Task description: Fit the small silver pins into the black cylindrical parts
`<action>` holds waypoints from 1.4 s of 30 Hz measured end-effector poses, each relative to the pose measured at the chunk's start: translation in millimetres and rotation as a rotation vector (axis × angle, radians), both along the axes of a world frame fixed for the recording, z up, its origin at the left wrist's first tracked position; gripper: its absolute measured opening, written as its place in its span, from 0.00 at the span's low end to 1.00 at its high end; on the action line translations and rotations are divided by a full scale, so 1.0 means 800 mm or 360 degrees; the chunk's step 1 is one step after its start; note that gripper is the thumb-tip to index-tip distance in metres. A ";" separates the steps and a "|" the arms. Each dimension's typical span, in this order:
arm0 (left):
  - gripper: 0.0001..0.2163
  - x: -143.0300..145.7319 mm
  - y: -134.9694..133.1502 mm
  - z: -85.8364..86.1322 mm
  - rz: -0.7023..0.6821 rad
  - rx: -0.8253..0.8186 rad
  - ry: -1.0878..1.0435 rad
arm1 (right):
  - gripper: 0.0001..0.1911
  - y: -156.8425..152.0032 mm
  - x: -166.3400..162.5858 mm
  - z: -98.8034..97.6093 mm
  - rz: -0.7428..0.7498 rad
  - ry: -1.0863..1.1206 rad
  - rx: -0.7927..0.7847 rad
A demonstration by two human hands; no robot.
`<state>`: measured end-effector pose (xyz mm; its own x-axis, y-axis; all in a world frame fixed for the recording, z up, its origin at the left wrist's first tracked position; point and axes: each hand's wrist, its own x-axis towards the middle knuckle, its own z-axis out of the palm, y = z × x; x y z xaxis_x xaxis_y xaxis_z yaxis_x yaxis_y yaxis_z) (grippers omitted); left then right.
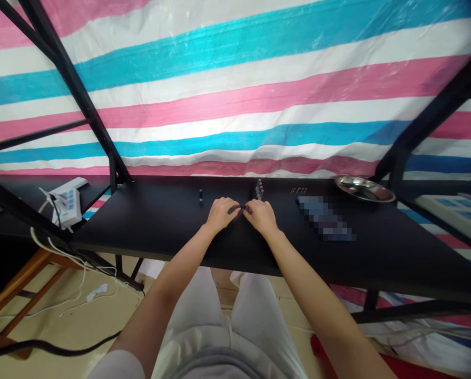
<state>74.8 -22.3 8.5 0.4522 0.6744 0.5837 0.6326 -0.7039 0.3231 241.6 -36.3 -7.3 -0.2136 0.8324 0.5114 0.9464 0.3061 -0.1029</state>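
Note:
My left hand [221,213] and my right hand [261,216] rest close together on the black table [160,226], fingers curled. Between their fingertips they pinch a small dark part [240,208], too small to name. Just behind my right hand stands a little cluster of dark upright pieces [258,189]. A single small dark upright piece [200,196] stands behind and left of my left hand.
A shiny metal dish [364,188] sits at the table's back right. A blurred flat object [325,217] lies right of my hands, with a few tiny parts [298,190] behind it. A white power strip [67,204] with cables lies at left. Black frame bars [81,100] rise before a striped tarpaulin.

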 end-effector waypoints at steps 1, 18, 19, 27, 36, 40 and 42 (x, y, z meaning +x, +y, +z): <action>0.06 0.001 -0.001 0.003 -0.0021 0.0016 0.0050 | 0.09 0.000 0.000 0.000 0.0004 -0.0002 -0.0005; 0.04 -0.062 0.108 0.127 0.0209 -0.0241 0.0969 | 0.11 0.000 -0.002 -0.003 0.0225 0.0538 -0.0183; 0.04 -0.066 0.110 0.124 0.0221 -0.0253 0.0982 | 0.11 0.000 -0.002 -0.002 0.0226 0.0547 -0.0189; 0.07 -0.069 0.109 0.110 0.0275 -0.0346 0.0793 | 0.11 -0.002 -0.002 -0.002 0.0219 0.0589 -0.0212; 0.04 -0.069 0.107 0.108 0.0336 -0.0288 0.0996 | 0.10 -0.003 -0.002 0.000 0.0229 0.0585 -0.0195; 0.02 -0.068 0.105 0.112 0.0369 -0.0335 0.1069 | 0.10 -0.001 -0.001 -0.003 0.0236 0.0603 -0.0173; 0.02 -0.068 0.102 0.116 0.0379 -0.0374 0.1154 | 0.10 0.000 0.000 -0.005 0.0255 0.0624 -0.0168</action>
<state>20.8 59.2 101.5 0.4930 0.8695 0.0300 0.8667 -0.4879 -0.1037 241.6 -35.9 -11.0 -0.1508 0.8567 0.4933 0.7709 0.4143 -0.4838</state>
